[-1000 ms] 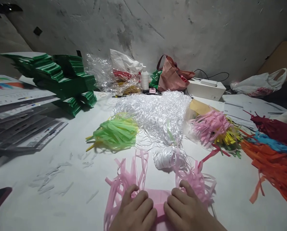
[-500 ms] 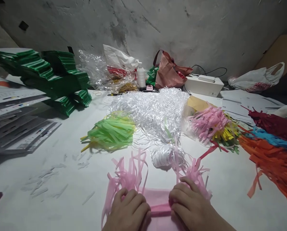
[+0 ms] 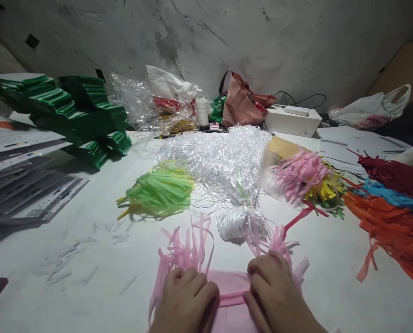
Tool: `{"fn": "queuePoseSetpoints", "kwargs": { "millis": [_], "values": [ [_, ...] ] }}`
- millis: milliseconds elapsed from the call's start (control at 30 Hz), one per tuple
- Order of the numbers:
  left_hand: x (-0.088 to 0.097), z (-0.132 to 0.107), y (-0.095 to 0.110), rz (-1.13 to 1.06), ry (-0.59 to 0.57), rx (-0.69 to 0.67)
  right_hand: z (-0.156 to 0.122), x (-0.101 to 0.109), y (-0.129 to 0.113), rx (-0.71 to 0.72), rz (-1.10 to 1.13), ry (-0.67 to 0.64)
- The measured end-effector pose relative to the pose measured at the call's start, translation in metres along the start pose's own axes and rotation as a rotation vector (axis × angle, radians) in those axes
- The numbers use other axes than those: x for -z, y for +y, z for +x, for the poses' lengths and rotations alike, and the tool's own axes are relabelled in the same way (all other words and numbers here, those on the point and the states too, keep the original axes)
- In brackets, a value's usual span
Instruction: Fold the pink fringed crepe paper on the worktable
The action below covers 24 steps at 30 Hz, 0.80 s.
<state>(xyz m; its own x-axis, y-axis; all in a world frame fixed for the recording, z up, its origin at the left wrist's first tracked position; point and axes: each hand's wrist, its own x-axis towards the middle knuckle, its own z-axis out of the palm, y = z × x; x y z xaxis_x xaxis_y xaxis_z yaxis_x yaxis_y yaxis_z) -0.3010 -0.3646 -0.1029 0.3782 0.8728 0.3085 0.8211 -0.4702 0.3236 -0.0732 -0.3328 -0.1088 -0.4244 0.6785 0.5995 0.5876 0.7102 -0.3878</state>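
Note:
Pink tissue paper (image 3: 232, 281) with fringed strips at both ends lies at the front of the table. Across its middle runs a narrow rolled or folded band (image 3: 232, 299) of the same pink. My left hand (image 3: 191, 296) has its curled fingers closed on the left part of this band. Over the right part, my right hand (image 3: 274, 289) grips the paper with bent fingers. Pink fringe (image 3: 185, 249) spreads out beyond the left hand, and more fringe lies past the right. Just beyond the paper rests a bundle of white cord (image 3: 232, 224).
Green tissue tassels (image 3: 161, 187) lie left of a heap of white cord (image 3: 220, 157). Pink tassels (image 3: 301, 173) and orange strips (image 3: 393, 231) lie to the right. Stacked green pieces (image 3: 85, 120) stand left. A white bottle (image 3: 202, 108) and a white box (image 3: 293, 121) line the back.
Both hands keep hold of the pink paper. The right hand's fingers have shifted slightly, and the pink band between the hands looks narrower.

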Motion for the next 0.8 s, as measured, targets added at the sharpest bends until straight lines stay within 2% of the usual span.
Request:
{"fn": "queuePoseSetpoints", "kwargs": {
  "millis": [100,167,200,300,400,467,567,633,800],
  "values": [
    [-0.005,0.004,0.0,0.039,0.085,-0.101,0.0,0.001,0.0,0.005,-0.023,0.014],
    [-0.007,0.008,0.001,0.071,0.208,-0.221,0.0,0.001,0.0,0.078,-0.068,0.039],
    [-0.007,0.01,0.002,0.092,0.23,-0.268,0.001,0.001,-0.001,0.129,-0.087,0.051],
    [-0.005,0.012,0.003,0.139,0.158,-0.332,0.003,-0.004,-0.005,0.254,-0.112,0.092],
    [-0.003,0.011,0.004,0.106,0.126,-0.331,0.005,-0.011,-0.01,0.304,-0.137,0.081],
    [-0.003,0.011,0.005,0.034,0.12,-0.285,0.006,-0.015,-0.013,0.326,-0.161,0.06],
    [-0.005,0.013,0.005,-0.055,0.11,-0.228,0.007,-0.017,-0.015,0.31,-0.172,0.047],
    [-0.005,0.014,0.005,-0.059,0.1,-0.235,0.008,-0.017,-0.014,0.29,-0.16,0.035],
    [0.0,0.011,0.003,-0.012,-0.03,-0.242,0.007,-0.015,-0.009,0.281,-0.116,-0.006]
  ]
}}
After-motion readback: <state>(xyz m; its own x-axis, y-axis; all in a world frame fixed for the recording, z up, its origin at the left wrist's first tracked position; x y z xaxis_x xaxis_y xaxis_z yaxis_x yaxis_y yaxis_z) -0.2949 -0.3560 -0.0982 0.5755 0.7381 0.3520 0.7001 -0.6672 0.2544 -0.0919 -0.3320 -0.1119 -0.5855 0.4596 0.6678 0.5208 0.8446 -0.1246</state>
